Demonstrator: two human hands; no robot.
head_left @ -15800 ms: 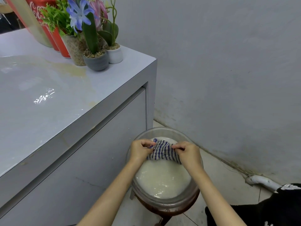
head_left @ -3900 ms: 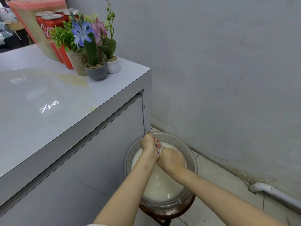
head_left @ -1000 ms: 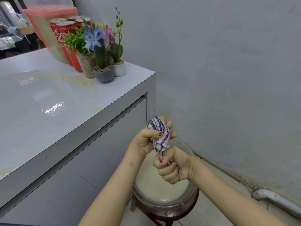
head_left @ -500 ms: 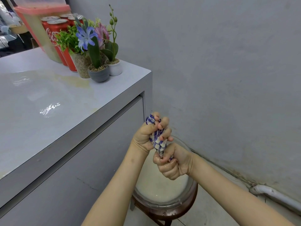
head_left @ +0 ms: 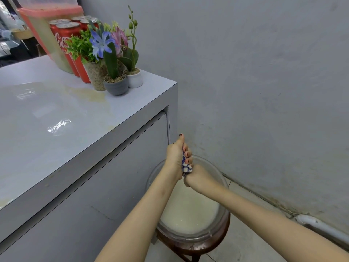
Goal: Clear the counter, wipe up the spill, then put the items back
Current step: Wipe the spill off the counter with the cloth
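Above milky basin (head_left: 151,177), left hand (head_left: 175,154), right hand (head_left: 198,177) gripping bunched cloth (head_left: 186,168) (blue-white check)

Glossy wet counter (head_left: 56,133), checked cloth (head_left: 186,167), clear bowl (head_left: 217,225), worn wooden stool (head_left: 198,248)

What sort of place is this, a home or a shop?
Probably a small shop or a home kitchen corner: a grey counter holding cola cans and potted flowers, with a basin of cloudy water on a stool.

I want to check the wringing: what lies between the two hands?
In the head view, a twisted blue-and-white striped cloth: the left hand grips its upper end, the right hand its lower end, above the clear glass bowl.
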